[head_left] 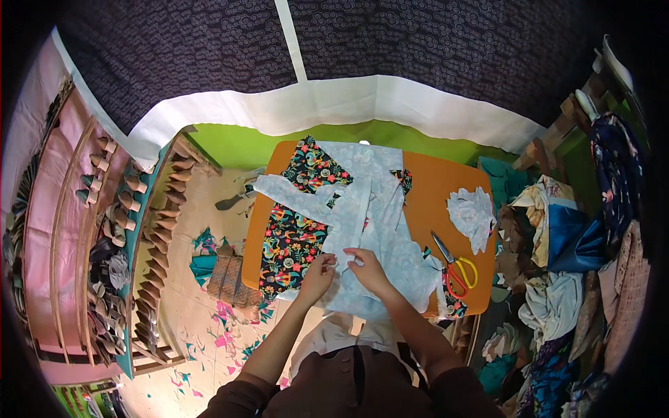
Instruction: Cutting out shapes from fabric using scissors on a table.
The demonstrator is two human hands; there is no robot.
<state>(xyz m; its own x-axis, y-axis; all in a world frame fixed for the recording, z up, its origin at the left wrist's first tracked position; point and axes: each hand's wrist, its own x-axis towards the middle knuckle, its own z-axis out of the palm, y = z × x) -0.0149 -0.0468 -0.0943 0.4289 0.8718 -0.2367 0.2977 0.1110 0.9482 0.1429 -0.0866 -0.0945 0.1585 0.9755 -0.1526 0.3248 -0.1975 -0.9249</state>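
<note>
Near the middle of the frame, a little below center, two hands meet over a pale blue cloth (376, 237). The left hand (319, 270) has its fingers curled in and pinches a small fold of the cloth. The right hand (367, 268) sits just beside it, fingers bent, pinching the same edge of the cloth. The two hands almost touch. The pale blue cloth lies spread on an orange table (446, 181) in the middle of the frame, and it covers much of a black cloth with bright flowers (293, 240) that shows on the left side of the table. To the right of the hands, scissors with yellow and red handles (454, 263) lie on the table, apart from the hands. Above the scissors, near the right edge of the table, sits a crumpled white scrap (472, 212). At the left of the frame stand wooden racks (150, 244) full of small cones. The floor (209, 327) at the lower left has little pink and green scraps on it. At the right of the frame there is a big heap of mixed clothes (557, 279). A dark patterned curtain with a white edge (313, 49) hangs across the top.
</note>
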